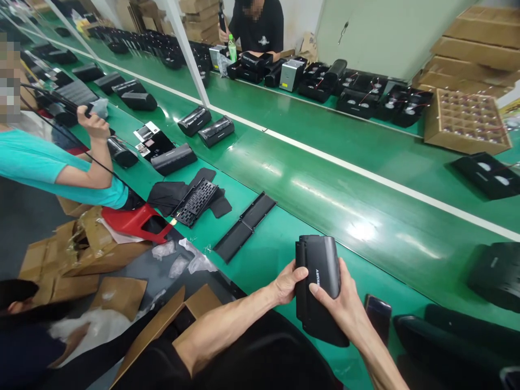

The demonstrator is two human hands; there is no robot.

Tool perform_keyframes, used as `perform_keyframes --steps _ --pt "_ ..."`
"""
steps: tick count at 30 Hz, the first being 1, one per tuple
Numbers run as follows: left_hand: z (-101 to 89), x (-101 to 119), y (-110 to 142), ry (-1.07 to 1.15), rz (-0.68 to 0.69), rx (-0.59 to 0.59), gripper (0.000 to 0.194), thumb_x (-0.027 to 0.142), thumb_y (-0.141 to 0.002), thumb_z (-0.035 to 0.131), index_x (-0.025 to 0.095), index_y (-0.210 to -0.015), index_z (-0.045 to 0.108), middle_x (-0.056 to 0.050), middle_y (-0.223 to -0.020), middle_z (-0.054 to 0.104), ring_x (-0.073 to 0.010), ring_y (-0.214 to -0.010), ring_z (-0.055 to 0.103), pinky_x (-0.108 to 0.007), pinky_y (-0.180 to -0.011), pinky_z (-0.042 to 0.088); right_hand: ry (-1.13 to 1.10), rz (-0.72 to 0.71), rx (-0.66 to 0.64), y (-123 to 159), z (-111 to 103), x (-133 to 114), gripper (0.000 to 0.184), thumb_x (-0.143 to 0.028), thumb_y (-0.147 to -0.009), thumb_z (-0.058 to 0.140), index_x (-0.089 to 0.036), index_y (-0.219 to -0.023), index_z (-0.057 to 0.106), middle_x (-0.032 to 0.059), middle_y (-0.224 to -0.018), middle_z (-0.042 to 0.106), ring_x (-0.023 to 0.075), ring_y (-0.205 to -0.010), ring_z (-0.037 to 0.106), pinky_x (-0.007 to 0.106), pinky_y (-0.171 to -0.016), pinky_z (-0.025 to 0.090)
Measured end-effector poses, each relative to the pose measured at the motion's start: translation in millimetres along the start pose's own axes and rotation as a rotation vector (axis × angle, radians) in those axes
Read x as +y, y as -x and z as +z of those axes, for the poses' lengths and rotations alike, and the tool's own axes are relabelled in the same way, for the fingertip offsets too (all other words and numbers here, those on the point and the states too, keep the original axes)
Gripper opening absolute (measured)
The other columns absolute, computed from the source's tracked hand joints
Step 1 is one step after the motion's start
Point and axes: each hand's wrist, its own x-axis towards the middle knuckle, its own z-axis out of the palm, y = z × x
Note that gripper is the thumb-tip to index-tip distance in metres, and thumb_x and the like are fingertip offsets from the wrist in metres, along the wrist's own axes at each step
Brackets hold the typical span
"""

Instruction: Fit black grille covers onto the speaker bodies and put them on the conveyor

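A black speaker housing (pixel 319 271) with a glossy dark front panel and small lettering stands on end at the near edge of the green bench (pixel 365 195). My left hand (pixel 286 283) grips its left side, thumb on the front. My right hand (pixel 341 306) wraps its right side and lower end, thumb pressed on the glossy panel. Both hands are closed on the housing.
Two long black strips (pixel 245 226) and a perforated black grille (pixel 196 201) on dark cloth lie to the left. More black housings (pixel 206 125) sit further back. A person in teal (pixel 60 168) works at left, another in black (pixel 260 27) opposite. A phone (pixel 377 317) lies near my right wrist.
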Motion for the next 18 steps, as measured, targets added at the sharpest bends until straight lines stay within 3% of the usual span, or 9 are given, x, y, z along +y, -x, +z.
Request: perform_keyframes --steps 11,15,18 --pt "12.0 -5.7 1.0 -0.019 -0.061 0.030 0.090 0.072 -0.060 0.091 0.013 -0.124 0.071 -0.018 -0.113 0.075 -0.0353 -0.109 0.071 -0.046 -0.099 0.052 0.001 0.002 -0.026 -5.0 5.4 12.2 0.126 -0.081 -0.077 0.066 -0.016 -0.170 0.012 0.0241 -0.163 0.036 0.0431 -0.151 0.039 0.056 -0.121 0.035" --pt "13.6 -8.2 -0.1 0.017 -0.071 0.123 0.087 0.068 -0.057 0.094 0.013 -0.120 0.070 -0.017 -0.109 0.075 -0.0329 -0.104 0.071 -0.044 -0.095 0.054 -0.054 -0.057 -0.050 -11.0 -4.8 17.3 0.119 -0.076 -0.078 0.070 -0.020 -0.169 0.017 0.0224 -0.165 0.036 0.0421 -0.152 0.038 0.059 -0.121 0.034" --pt "13.9 -8.1 -2.2 0.033 -0.031 0.241 0.082 0.063 -0.055 0.097 0.014 -0.114 0.068 -0.015 -0.107 0.075 -0.0287 -0.097 0.070 -0.041 -0.091 0.054 -0.092 -0.080 -0.047 4.8 -5.3 24.9 0.116 -0.071 -0.079 0.073 -0.023 -0.169 0.018 0.0214 -0.163 0.038 0.0429 -0.147 0.044 0.062 -0.116 0.040"
